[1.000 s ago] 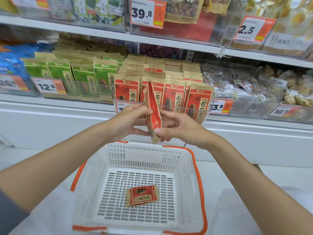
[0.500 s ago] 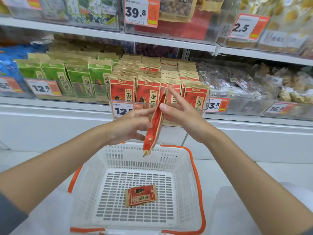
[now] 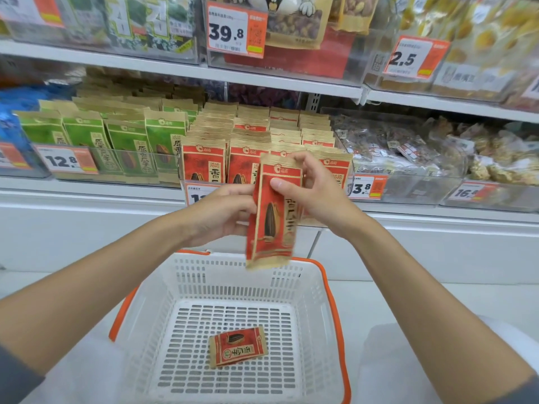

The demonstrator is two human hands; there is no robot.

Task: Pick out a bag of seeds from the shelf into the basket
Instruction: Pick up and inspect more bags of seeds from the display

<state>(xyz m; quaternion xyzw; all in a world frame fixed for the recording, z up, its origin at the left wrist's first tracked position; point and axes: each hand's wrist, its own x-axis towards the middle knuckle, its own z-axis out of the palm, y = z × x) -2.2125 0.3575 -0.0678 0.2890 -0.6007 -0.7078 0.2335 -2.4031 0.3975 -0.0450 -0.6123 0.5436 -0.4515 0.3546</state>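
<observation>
A red and tan seed bag (image 3: 272,217) hangs upright in front of the shelf, its printed face toward me, above the far rim of the white basket (image 3: 318,310). My left hand (image 3: 221,212) grips its left edge. My right hand (image 3: 316,191) pinches its upper part, thumb on the front. A second red seed bag (image 3: 237,346) lies flat on the basket floor. Rows of the same red bags (image 3: 204,164) stand in a clear tray on the shelf behind my hands.
Green seed bags (image 3: 125,147) fill the tray to the left, clear-wrapped snacks (image 3: 408,153) the tray to the right. Price tags (image 3: 67,160) line the shelf edge. The basket has an orange rim and handle (image 3: 335,301). An upper shelf (image 3: 262,80) carries more packets.
The bag has turned from edge-on to face-on toward me and sits a little higher. Both hands have shifted their hold on it; my right thumb now lies on its front.
</observation>
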